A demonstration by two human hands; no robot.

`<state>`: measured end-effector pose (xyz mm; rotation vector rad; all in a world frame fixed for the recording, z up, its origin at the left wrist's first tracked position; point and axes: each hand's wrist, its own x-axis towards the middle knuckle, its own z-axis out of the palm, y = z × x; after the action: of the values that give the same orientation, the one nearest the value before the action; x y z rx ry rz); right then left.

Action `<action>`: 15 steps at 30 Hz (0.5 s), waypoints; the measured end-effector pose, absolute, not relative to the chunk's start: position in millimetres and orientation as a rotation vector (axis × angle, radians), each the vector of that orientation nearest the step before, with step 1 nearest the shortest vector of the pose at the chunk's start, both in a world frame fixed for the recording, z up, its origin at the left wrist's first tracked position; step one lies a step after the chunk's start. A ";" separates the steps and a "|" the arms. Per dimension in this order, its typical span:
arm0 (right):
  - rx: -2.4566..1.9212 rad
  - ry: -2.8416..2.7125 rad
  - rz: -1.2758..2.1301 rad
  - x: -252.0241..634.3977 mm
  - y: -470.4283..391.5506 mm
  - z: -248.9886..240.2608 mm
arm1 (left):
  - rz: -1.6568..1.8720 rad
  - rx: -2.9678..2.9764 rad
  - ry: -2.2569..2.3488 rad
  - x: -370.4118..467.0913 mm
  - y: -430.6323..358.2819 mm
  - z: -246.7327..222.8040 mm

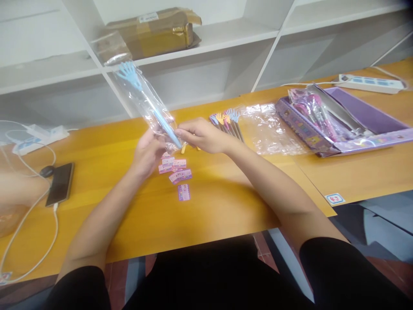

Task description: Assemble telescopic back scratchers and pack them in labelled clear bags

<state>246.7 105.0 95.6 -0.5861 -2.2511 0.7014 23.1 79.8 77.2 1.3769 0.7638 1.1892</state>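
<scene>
A light-blue back scratcher point(161, 122) with a hand-shaped head lies slanted inside a clear plastic bag point(142, 101), raised above the table. My left hand point(149, 151) is closed around the bag near its lower end. From the right, my right hand point(201, 135) pinches near the bottom of the handle; whether it grips bag or scratcher is hard to see. Small pink and purple cards point(181, 175) lie scattered below my hands. Behind my right hand rests a row of blue, yellow and pink back scratchers point(237, 129), partly hidden by it.
Clear plastic bags point(272, 131) lie beside an open purple box point(364, 140) holding wrapped pink items. A phone point(60, 184) with a white cable is at left, near another person's blurred arm point(24, 189). A taped cardboard box point(155, 34) sits on the shelf; power strips point(371, 84) lie farther back.
</scene>
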 end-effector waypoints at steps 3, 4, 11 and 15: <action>-0.573 -2.262 0.687 245.3 105.5 94.7 | 1.197 1.466 0.784 21.5 81.8 72.2; -0.567 -2.263 0.688 244.8 105.6 94.3 | 1.202 1.488 0.794 21.1 82.4 70.4; -0.552 -2.237 0.754 245.7 106.5 90.8 | 1.200 1.469 0.782 21.2 82.3 65.8; -0.506 -2.247 0.777 247.2 108.5 88.8 | 1.212 1.527 0.752 24.2 81.7 65.2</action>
<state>247.2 108.5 88.8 -0.5058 -2.2475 0.7775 24.2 81.7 65.2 1.5266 0.7516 1.2123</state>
